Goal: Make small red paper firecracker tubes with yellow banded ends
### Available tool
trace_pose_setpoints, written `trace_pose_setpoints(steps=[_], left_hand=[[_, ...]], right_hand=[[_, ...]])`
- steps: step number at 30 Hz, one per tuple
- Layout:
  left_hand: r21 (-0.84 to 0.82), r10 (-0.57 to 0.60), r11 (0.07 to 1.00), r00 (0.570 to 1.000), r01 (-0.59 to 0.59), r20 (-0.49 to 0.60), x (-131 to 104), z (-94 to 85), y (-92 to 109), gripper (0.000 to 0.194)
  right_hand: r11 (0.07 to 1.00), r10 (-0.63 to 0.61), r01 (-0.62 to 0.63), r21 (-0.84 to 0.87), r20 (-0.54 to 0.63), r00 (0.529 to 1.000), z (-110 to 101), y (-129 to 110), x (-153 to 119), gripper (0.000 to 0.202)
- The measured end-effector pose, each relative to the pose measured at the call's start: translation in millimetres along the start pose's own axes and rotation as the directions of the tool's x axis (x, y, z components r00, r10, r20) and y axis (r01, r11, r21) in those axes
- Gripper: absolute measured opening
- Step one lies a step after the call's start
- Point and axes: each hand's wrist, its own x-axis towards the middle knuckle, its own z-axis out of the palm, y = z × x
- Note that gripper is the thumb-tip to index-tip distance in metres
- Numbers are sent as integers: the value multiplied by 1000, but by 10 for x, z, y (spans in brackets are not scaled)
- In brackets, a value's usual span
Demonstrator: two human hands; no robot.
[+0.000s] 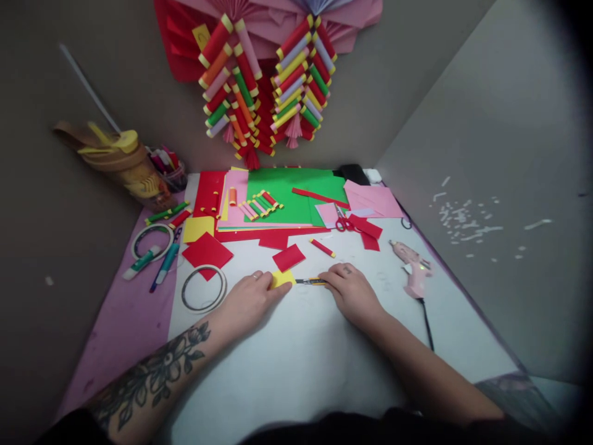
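Note:
My left hand grips a small piece of yellow paper on the white table, thumb and fingers at its near and left sides. My right hand is closed around a utility knife with a yellow and black body. Its blade points left and reaches the right edge of the yellow paper. Just behind the yellow piece lies a red paper rectangle. A rolled red paper tube with yellow ends rests behind the knife. Left of my left hand lies a roll of tape.
A pink glue gun lies at the right, its cord trailing forward. Red scissors sit among paper scraps. Green sheets carry several paper tubes. A tumbler stands back left; paper firecracker strings hang on the wall.

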Motion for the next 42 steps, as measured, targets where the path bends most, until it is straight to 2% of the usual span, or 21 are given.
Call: trace_pose_setpoints(steps=[13,21,29,36,42], left_hand=[[-10,-5,1000,1000,6,18,12,-11,-6,47],[-87,-1,996,1000,2,9,15,-62,-14,46],[-63,16,998,1000,-15,18,43,-103,-39,47],[-84,27,996,998,-22,52,70,-148,-73,50],[-108,34,994,991,-20,129,110,-203,-125,52]], right_hand=[[1000,-2,1,23,43,999,-22,-58,-36,22],[999,-27,27,22,16,1000,-7,-126,-68,25],[998,-50,50,35,14,999,9,-226,-81,24],[994,-108,109,28,-33,994,92,-330,-104,26],[988,-149,150,23,-69,987,199,-487,-117,28]])
